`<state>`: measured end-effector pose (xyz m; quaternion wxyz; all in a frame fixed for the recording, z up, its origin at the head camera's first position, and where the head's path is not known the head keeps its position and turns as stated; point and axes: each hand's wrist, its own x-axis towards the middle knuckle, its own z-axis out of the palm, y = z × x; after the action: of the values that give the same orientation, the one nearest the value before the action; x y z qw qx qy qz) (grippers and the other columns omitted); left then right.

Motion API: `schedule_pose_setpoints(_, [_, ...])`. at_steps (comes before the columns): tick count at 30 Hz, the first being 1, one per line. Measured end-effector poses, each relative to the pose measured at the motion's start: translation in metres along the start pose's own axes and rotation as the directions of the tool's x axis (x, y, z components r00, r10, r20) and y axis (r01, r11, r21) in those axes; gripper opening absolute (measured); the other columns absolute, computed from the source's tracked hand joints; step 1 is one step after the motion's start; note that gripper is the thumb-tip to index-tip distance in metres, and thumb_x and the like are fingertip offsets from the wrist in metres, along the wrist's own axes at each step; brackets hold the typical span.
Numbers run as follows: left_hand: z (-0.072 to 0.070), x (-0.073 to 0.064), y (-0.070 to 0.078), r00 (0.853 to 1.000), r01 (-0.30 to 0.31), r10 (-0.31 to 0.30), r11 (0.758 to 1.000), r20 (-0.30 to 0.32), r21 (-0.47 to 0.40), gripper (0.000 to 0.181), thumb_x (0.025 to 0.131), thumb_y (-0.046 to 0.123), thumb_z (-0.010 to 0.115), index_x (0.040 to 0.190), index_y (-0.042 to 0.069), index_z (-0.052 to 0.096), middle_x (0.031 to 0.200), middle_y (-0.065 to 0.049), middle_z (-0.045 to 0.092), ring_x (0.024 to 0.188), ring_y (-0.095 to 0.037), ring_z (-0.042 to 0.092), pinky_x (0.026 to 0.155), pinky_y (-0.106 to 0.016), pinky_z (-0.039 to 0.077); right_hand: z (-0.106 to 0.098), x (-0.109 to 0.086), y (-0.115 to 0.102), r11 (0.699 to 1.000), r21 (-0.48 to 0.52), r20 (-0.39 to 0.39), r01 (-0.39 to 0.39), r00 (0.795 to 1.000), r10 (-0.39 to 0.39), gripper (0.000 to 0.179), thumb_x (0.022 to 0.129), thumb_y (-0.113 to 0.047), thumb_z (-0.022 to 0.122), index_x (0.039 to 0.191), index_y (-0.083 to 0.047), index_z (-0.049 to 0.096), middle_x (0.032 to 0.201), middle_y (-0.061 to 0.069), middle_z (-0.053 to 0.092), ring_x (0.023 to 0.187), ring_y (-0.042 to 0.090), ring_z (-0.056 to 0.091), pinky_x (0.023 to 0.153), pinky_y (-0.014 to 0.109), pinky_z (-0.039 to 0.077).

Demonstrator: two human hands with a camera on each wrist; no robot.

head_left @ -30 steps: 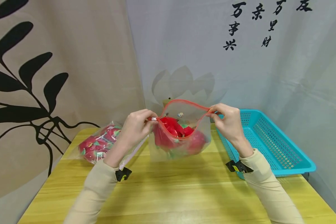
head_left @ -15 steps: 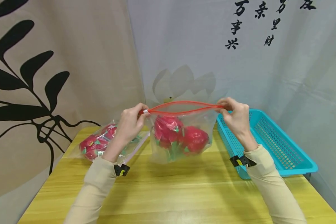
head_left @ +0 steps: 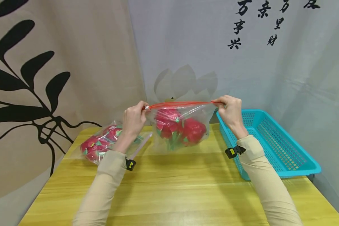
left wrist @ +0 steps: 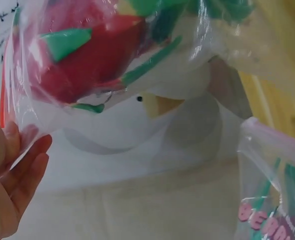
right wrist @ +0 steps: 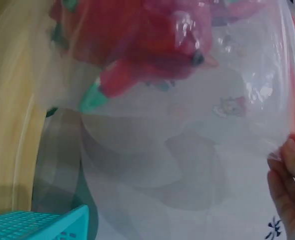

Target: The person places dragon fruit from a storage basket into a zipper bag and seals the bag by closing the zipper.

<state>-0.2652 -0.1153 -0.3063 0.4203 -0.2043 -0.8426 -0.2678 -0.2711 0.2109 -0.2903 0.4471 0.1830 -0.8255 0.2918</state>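
A clear slider zip bag (head_left: 196,112) with a red zip hangs upright between my hands over the table. Inside it show two red dragon fruits (head_left: 194,131) with green-tipped scales. My left hand (head_left: 133,121) pinches the bag's left top corner, right at the small white slider (head_left: 147,107). At the other end of the red zip, my right hand (head_left: 230,110) pinches the corner between thumb and fingers. The zip line is pulled taut, its two edges lying close together. In the left wrist view one dragon fruit (left wrist: 82,55) presses against the plastic.
Another clear bag (head_left: 104,141) of dragon fruits, with a pink zip, lies on the wooden table (head_left: 169,194) at the left. A turquoise mesh basket (head_left: 277,150) stands at the right. Printed curtains (head_left: 180,47) hang behind the table.
The bag's mouth went from gaping wide to nearly flat as my hands moved apart, then both hands rose a little, lifting the bag. The left bag and basket stayed put.
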Motion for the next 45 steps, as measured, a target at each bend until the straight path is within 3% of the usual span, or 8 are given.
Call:
schedule_pose_setpoints(4, [0.008, 0.000, -0.004, 1.000, 0.002, -0.002, 1.000, -0.004, 0.000, 0.005, 0.087, 0.006, 0.065, 0.089, 0.001, 0.065, 0.078, -0.013, 0.073, 0.064, -0.031, 0.068, 0.057, -0.044, 0.052, 0.008, 0.000, 0.006, 1.000, -0.023, -0.004, 0.013, 1.000, -0.013, 0.022, 0.084, 0.010, 0.059, 0.083, -0.003, 0.077, 0.074, 0.015, 0.071, 0.059, 0.026, 0.062, 0.052, 0.016, 0.028])
schedule_pose_setpoints(13, [0.012, -0.014, -0.007, 0.998, 0.016, -0.015, 1.000, 0.066, -0.007, 0.008, 0.087, 0.009, 0.066, 0.091, 0.002, 0.066, 0.080, -0.016, 0.073, 0.063, -0.031, 0.066, 0.056, -0.044, 0.051, 0.012, -0.014, 0.003, 0.998, -0.041, 0.102, 0.037, 0.994, -0.032, 0.016, 0.083, 0.007, 0.065, 0.084, -0.003, 0.077, 0.074, 0.014, 0.072, 0.058, 0.023, 0.061, 0.051, 0.020, 0.035])
schedule_pose_setpoints(20, [0.010, -0.018, 0.008, 0.993, -0.030, 0.031, 0.999, 0.115, -0.009, 0.008, 0.087, 0.009, 0.066, 0.093, 0.003, 0.065, 0.081, -0.015, 0.073, 0.065, -0.030, 0.068, 0.058, -0.043, 0.054, 0.014, -0.017, -0.014, 0.994, -0.011, 0.158, 0.107, 0.982, -0.104, 0.011, 0.082, 0.005, 0.067, 0.084, -0.001, 0.076, 0.075, 0.013, 0.071, 0.059, 0.022, 0.062, 0.051, 0.027, 0.045])
schedule_pose_setpoints(25, [0.010, -0.024, 0.012, 0.994, -0.012, 0.013, 1.000, 0.108, -0.013, 0.007, 0.087, 0.007, 0.066, 0.092, 0.003, 0.065, 0.081, -0.015, 0.073, 0.060, -0.027, 0.066, 0.055, -0.041, 0.052, 0.010, -0.022, -0.009, 0.995, -0.049, 0.126, 0.081, 0.989, -0.074, 0.015, 0.081, 0.009, 0.064, 0.083, 0.000, 0.076, 0.076, 0.015, 0.071, 0.063, 0.025, 0.064, 0.053, 0.030, 0.046])
schedule_pose_setpoints(31, [0.010, -0.047, 0.015, 0.983, -0.007, 0.027, 0.994, 0.181, -0.112, 0.008, 0.086, -0.003, 0.063, 0.094, -0.002, 0.061, 0.082, -0.018, 0.072, 0.057, -0.023, 0.063, 0.051, -0.030, 0.050, -0.003, -0.041, 0.000, 0.992, -0.094, 0.206, 0.082, 0.977, -0.061, 0.012, 0.082, 0.006, 0.066, 0.083, -0.002, 0.076, 0.078, 0.013, 0.072, 0.057, 0.021, 0.059, 0.051, 0.027, 0.040])
schedule_pose_setpoints(38, [0.028, -0.076, 0.026, 0.976, 0.045, 0.012, 0.967, 0.218, -0.252, 0.010, 0.086, -0.009, 0.060, 0.094, -0.004, 0.057, 0.091, -0.020, 0.072, 0.066, -0.023, 0.065, 0.053, -0.026, 0.050, -0.009, -0.071, 0.014, 0.975, -0.199, 0.261, 0.102, 0.964, -0.047, 0.016, 0.079, 0.008, 0.064, 0.081, -0.002, 0.075, 0.077, 0.013, 0.072, 0.051, 0.018, 0.054, 0.047, 0.022, 0.034])
schedule_pose_setpoints(41, [0.033, -0.086, 0.031, 0.964, 0.056, 0.021, 0.959, 0.265, -0.278, 0.010, 0.086, -0.006, 0.062, 0.092, -0.003, 0.056, 0.096, -0.019, 0.071, 0.078, -0.026, 0.069, 0.063, -0.029, 0.057, -0.012, -0.085, 0.017, 0.968, -0.230, 0.278, 0.105, 0.960, -0.038, 0.015, 0.077, 0.008, 0.064, 0.079, -0.002, 0.074, 0.076, 0.013, 0.072, 0.053, 0.019, 0.058, 0.047, 0.024, 0.037])
schedule_pose_setpoints(45, [0.035, -0.096, 0.043, 0.957, 0.004, 0.080, 0.957, 0.279, -0.289, 0.016, 0.083, 0.005, 0.070, 0.089, 0.002, 0.055, 0.095, -0.012, 0.068, 0.089, -0.024, 0.067, 0.076, -0.031, 0.058, -0.018, -0.099, 0.014, 0.964, -0.248, 0.283, 0.099, 0.959, -0.025, 0.012, 0.075, 0.007, 0.068, 0.077, -0.003, 0.074, 0.074, 0.011, 0.072, 0.052, 0.018, 0.057, 0.045, 0.027, 0.039])
